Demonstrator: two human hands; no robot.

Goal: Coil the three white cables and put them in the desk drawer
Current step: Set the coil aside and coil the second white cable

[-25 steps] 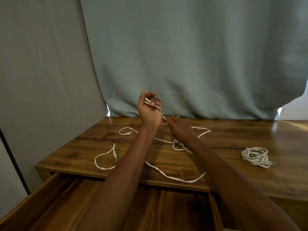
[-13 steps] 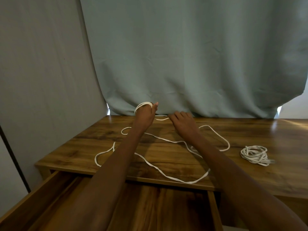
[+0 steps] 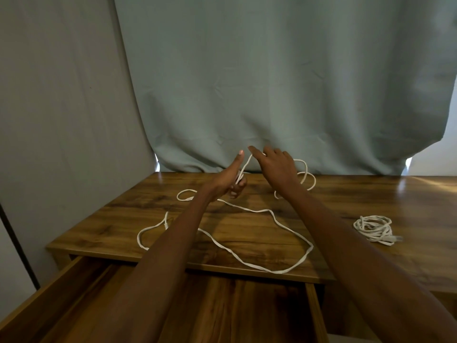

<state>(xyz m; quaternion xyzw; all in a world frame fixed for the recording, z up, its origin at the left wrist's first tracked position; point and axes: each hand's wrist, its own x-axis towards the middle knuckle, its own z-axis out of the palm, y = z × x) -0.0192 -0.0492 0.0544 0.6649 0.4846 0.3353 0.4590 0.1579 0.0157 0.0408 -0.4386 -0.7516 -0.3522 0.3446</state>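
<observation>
Location: a plain room in a home or small office, furnished as a desk station.

You face a wood-grain desk (image 3: 247,233) set against the back of the room, with its drawer (image 3: 74,293) pulled open below the near edge. A pale grey-green curtain (image 3: 272,82) hangs behind the far edge and covers a window; daylight shows at its lower corners. A bare grey wall (image 3: 61,107) meets the desk's left edge. White cables lie on the desktop: one loose cable (image 3: 284,226) near the middle, one coiled bundle (image 3: 374,229) toward the right edge.
</observation>
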